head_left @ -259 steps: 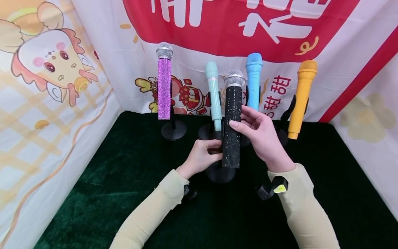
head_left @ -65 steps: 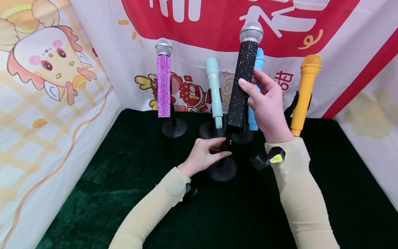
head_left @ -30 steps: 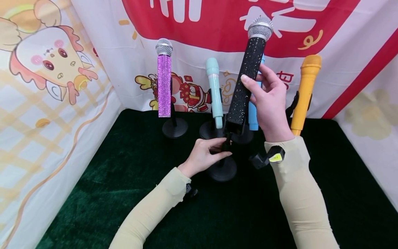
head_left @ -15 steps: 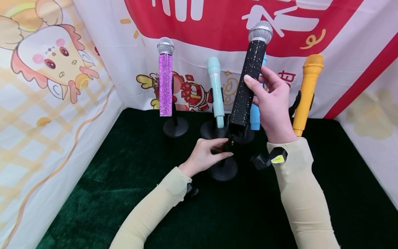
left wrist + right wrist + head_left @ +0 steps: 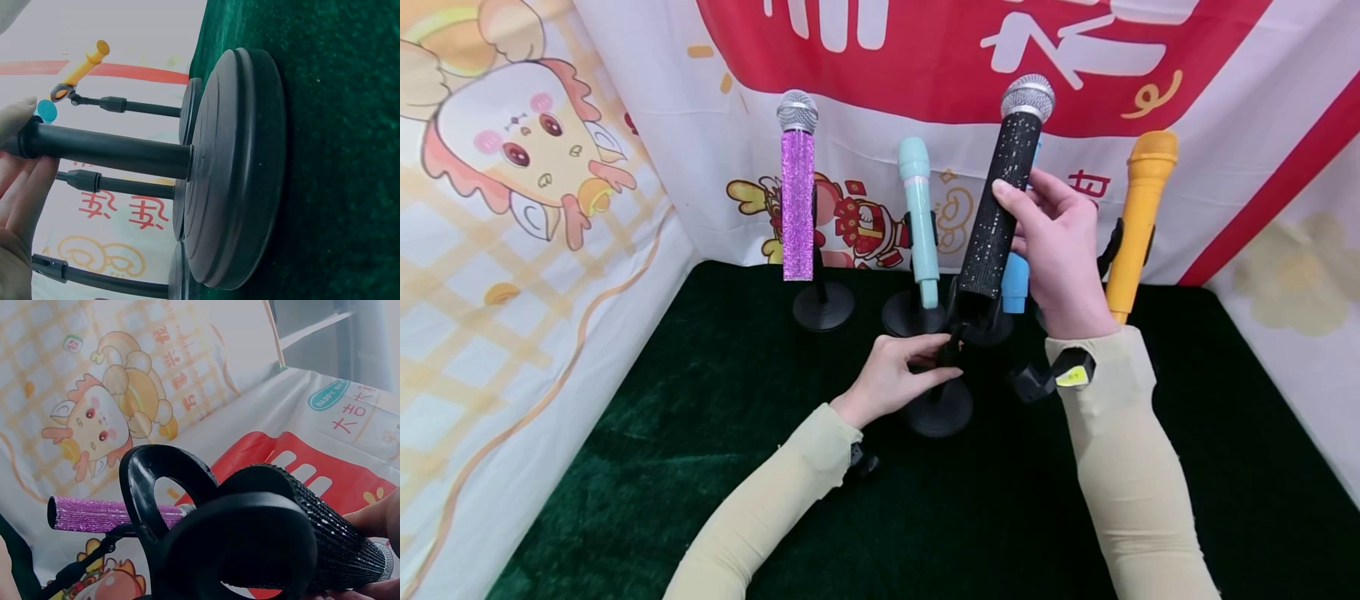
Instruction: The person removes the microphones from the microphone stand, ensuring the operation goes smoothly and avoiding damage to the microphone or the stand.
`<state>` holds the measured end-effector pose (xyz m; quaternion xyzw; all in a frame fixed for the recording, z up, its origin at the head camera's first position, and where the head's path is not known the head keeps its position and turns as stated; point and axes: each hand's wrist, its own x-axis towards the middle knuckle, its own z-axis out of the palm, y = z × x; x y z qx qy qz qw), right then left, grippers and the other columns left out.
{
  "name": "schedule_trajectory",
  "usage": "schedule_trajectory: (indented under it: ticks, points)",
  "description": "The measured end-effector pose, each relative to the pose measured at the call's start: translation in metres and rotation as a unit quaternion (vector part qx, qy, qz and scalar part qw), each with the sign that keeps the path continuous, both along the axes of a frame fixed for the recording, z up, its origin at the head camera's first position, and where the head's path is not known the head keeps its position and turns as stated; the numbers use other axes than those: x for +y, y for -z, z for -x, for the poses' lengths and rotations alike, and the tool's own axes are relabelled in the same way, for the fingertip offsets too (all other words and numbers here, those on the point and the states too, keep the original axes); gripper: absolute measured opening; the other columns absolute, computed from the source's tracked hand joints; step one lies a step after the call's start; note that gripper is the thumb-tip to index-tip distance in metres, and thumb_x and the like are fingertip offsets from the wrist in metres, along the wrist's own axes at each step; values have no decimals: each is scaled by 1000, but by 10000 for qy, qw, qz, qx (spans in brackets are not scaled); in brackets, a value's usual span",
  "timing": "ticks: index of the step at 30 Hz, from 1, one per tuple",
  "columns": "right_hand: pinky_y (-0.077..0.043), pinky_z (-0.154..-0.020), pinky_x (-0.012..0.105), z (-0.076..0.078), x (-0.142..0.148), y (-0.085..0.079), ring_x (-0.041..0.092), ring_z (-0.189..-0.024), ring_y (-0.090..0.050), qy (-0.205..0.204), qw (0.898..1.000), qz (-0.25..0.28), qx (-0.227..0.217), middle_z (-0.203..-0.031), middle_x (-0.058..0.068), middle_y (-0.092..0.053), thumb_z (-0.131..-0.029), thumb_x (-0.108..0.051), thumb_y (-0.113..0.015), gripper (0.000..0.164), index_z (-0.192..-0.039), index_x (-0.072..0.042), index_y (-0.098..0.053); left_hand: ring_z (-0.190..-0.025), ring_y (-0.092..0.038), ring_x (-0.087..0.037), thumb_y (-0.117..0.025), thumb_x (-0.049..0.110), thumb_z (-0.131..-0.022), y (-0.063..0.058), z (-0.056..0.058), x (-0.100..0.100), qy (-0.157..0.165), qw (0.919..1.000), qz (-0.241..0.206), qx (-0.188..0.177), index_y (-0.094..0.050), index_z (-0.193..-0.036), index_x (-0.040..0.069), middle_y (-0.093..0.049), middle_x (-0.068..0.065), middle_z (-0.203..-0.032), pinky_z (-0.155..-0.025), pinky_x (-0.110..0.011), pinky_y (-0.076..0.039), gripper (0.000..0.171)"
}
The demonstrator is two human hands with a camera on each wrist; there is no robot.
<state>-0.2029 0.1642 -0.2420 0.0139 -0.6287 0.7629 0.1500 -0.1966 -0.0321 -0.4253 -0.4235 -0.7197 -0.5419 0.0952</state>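
Observation:
My right hand (image 5: 1063,250) grips a black rhinestone-covered microphone (image 5: 1000,208) with a silver mesh head, thumb in front and fingers behind. It leans with its head up and to the right. Its lower end overlaps the clip of a black desk microphone stand; in the right wrist view the two-looped clip (image 5: 250,512) lies right at that end of the microphone. Below, my left hand (image 5: 895,375) pinches the stand's upright near its top. The left wrist view shows the stand's pole (image 5: 112,149) and its round base (image 5: 234,169) on the green cloth.
Behind stand a purple glitter microphone (image 5: 797,204), a mint one (image 5: 919,217), a blue one (image 5: 1015,283) partly hidden by my right hand, and an orange one (image 5: 1138,217), on black stands. A printed cloth backdrop (image 5: 850,92) rises behind the green cloth (image 5: 722,417).
Since the earliest frame the black microphone has risen from in front of the stand to above its clip. Over the last second its head has dropped slightly. My left hand stays on the stand.

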Motion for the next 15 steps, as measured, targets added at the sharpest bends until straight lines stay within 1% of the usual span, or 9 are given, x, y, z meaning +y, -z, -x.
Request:
schedule_trajectory:
  ticks: [4, 9, 15]
  points:
    - [-61, -71, 25, 3, 1, -2, 20, -82, -68, 116, 9999, -25, 31, -104, 12, -60, -90, -26, -82, 52, -136, -8, -65, -96, -71, -5, -80, 11, -91, -1, -1, 0, 9, 10000, -3, 20, -71, -126, 5, -73, 0, -117, -80, -27, -60, 37]
    - [-61, -71, 26, 7, 2, -4, 21, -86, -67, 152, 9999, 14, 17, -109, 13, -62, -90, -26, -82, 53, -137, -9, -64, -96, -70, -4, -80, 10, -90, -1, -1, 0, -5, 9999, -15, 122, -71, -126, 4, -73, -1, -116, -79, -26, -60, 37]
    - [-60, -67, 25, 9, 1, -5, 21, -87, -65, 236, 9996, 36, 118, -106, 12, -63, -89, -24, -82, 51, -135, -9, -65, -96, -70, -4, -80, 10, -90, 0, -1, 1, -31, 9998, -4, 188, -71, -126, 4, -73, -1, -116, -79, -26, -60, 37]
